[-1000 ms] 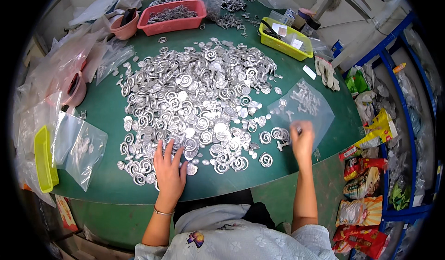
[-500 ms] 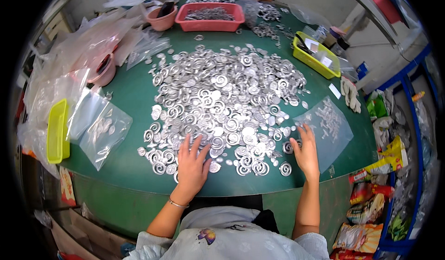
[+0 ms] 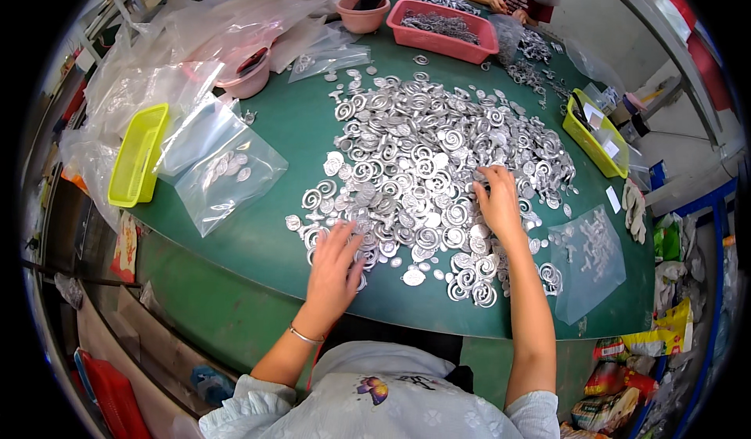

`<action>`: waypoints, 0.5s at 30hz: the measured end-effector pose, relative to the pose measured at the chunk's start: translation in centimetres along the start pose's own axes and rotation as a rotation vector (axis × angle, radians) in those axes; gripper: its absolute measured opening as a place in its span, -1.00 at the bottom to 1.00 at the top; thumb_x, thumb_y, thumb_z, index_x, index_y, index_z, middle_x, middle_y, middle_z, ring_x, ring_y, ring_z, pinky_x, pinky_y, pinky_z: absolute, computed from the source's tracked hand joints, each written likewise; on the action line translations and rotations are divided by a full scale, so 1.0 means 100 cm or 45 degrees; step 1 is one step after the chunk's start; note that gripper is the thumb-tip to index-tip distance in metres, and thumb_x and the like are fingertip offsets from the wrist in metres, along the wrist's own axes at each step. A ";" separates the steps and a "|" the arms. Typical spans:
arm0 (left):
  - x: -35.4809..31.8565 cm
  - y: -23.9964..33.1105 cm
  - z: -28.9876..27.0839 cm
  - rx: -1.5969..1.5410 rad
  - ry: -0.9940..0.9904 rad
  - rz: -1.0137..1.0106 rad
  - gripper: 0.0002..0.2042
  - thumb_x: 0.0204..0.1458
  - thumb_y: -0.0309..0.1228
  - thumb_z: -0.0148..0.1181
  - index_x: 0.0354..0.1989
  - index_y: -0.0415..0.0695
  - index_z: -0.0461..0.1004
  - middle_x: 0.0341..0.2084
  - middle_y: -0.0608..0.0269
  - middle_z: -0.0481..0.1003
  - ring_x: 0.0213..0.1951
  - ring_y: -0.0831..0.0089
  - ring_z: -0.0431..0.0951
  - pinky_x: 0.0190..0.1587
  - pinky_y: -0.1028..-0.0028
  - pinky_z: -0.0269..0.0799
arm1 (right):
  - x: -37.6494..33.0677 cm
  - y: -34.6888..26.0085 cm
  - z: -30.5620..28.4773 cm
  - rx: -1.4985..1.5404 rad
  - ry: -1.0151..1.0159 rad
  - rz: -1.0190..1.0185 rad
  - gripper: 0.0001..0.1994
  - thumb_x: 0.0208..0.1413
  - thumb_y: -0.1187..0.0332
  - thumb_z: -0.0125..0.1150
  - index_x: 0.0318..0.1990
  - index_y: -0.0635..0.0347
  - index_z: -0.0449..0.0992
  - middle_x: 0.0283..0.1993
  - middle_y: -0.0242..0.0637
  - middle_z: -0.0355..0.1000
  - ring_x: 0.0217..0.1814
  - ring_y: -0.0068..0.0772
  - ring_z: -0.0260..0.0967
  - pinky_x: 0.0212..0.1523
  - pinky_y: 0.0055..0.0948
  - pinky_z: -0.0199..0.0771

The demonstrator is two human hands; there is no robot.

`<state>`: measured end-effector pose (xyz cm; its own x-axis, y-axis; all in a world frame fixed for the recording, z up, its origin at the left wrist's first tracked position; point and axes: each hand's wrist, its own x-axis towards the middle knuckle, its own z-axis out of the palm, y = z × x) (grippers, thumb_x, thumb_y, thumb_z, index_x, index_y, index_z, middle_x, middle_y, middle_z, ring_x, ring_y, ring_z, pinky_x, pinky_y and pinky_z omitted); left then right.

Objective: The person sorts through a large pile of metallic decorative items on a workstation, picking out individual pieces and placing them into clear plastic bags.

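The left hand [image 3: 335, 260] lies flat and spread, palm down, on the near edge of a large heap of silver spiral-shaped metal pieces [image 3: 422, 165]; its grip is open and holds nothing. The right hand [image 3: 496, 201] rests further in, on the middle right of the same heap, its fingers curled down among the pieces; whether that grip has closed on one cannot be told. The heap covers much of the green tabletop [image 3: 266, 235], with loose pieces scattered at its near rim, close to the tabletop's front edge. Just right of the right forearm lies a clear plastic bag [image 3: 588, 257] with a few small pieces inside. To the left lies another clear bag [image 3: 227, 174] holding some pieces, beside a yellow tray [image 3: 138, 156] and a pile of empty bags [image 3: 149, 55]. At the far side stand a pink tray [image 3: 447, 34], a pink bowl [image 3: 361, 15] and a second yellow tray [image 3: 594, 134]; another person's arm [image 3: 486, 1] shows there. A likely risk: a sweeping palm could push loose pieces off the near edge, since they lie so close to it.
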<state>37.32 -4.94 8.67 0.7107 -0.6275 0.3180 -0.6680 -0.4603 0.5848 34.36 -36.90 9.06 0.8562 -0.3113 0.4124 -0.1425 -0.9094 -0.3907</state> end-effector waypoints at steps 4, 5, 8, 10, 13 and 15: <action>-0.003 -0.012 -0.011 0.195 -0.110 -0.067 -0.58 -0.03 -0.46 0.19 0.08 -0.09 0.37 0.22 0.14 0.21 0.29 0.09 0.10 0.28 -0.04 -0.11 | 0.008 0.003 0.015 0.051 -0.033 0.095 -0.70 -0.09 0.46 0.29 -0.14 0.28 0.48 -0.20 -0.06 0.34 -0.11 0.01 0.31 -0.08 -0.21 0.34; -0.005 -0.013 -0.014 0.208 -0.136 -0.076 -0.58 -0.03 -0.46 0.18 0.08 -0.09 0.38 0.22 0.14 0.21 0.29 0.09 0.11 0.28 -0.05 -0.11 | 0.007 0.001 0.015 0.080 -0.054 0.122 -0.71 -0.09 0.46 0.29 -0.15 0.27 0.49 -0.22 -0.06 0.34 -0.12 0.01 0.32 -0.10 -0.21 0.35; -0.008 -0.023 -0.014 0.212 -0.035 -0.138 -0.63 -0.01 -0.44 0.18 0.03 -0.09 0.41 0.19 0.12 0.24 0.25 0.08 0.15 0.26 -0.10 -0.08 | -0.004 -0.008 0.004 0.126 -0.136 0.138 -0.73 -0.09 0.47 0.29 -0.18 0.31 0.49 -0.20 -0.07 0.34 -0.15 0.02 0.33 -0.15 -0.22 0.36; -0.007 -0.024 -0.015 0.226 0.035 -0.198 -0.67 0.00 -0.46 0.16 -0.01 -0.13 0.42 0.17 0.08 0.25 0.24 0.04 0.18 0.25 -0.12 -0.08 | -0.011 -0.009 -0.005 0.199 -0.238 0.155 -0.74 -0.09 0.49 0.28 -0.19 0.32 0.49 -0.13 -0.07 0.36 -0.12 0.01 0.33 -0.11 -0.23 0.36; -0.010 -0.025 -0.010 0.157 0.158 -0.260 -0.67 -0.01 -0.51 0.16 -0.02 -0.17 0.42 0.15 0.05 0.27 0.24 0.05 0.18 0.25 -0.11 -0.08 | -0.022 -0.041 -0.019 -0.032 -0.098 -0.108 -0.76 -0.09 0.49 0.27 -0.21 0.32 0.50 -0.09 -0.08 0.37 -0.08 0.00 0.32 -0.06 -0.22 0.34; -0.005 -0.021 -0.004 0.076 0.190 -0.172 -0.66 -0.05 -0.56 0.18 -0.03 -0.20 0.42 0.12 0.05 0.29 0.21 0.01 0.21 0.25 -0.11 -0.07 | -0.023 -0.060 -0.014 0.230 -0.132 -0.138 -0.79 -0.09 0.51 0.26 -0.24 0.32 0.51 -0.14 -0.09 0.40 -0.06 -0.03 0.31 -0.03 -0.20 0.33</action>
<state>38.45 -3.38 7.53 0.8164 -0.4599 0.3493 -0.5733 -0.5728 0.5858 32.56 -31.14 11.59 0.9093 -0.1764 0.3770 0.0363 -0.8687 -0.4939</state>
